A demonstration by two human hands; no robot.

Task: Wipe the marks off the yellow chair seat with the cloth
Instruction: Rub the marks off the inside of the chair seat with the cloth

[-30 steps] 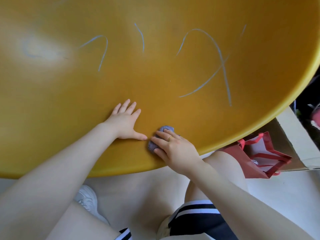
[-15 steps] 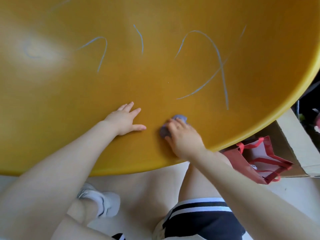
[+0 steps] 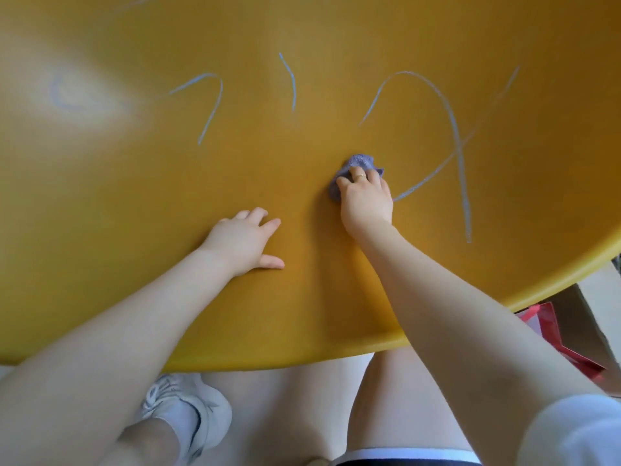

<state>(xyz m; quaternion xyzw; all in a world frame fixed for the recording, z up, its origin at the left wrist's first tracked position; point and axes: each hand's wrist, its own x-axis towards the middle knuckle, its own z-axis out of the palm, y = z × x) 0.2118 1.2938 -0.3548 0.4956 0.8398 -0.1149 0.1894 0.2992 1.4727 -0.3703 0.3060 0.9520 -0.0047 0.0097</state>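
Observation:
The yellow chair seat [image 3: 134, 203] fills most of the view. Pale blue chalk-like marks run across it: a large crossed loop [image 3: 452, 129] at the right, a short stroke [image 3: 291, 82] in the middle, a hooked line [image 3: 211, 105] left of that, and a faint curve [image 3: 58, 95] in the glare at far left. My right hand [image 3: 366, 200] presses a small purple cloth [image 3: 359, 163] onto the seat, just left of the lower end of the crossed loop. A ring shows on one finger. My left hand [image 3: 247, 240] rests flat on the seat, fingers apart, holding nothing.
The seat's rounded front edge [image 3: 302, 363] curves across the lower view. Below it are my bare legs and a white shoe [image 3: 188, 412] on a pale floor. A red paper bag [image 3: 551, 334] and a cardboard box [image 3: 591, 297] stand at the right, past the seat's rim.
My right hand has slid the cloth from near the front edge up and to the right, toward the crossed loop mark. My left hand stays planted. The view has moved closer over the seat.

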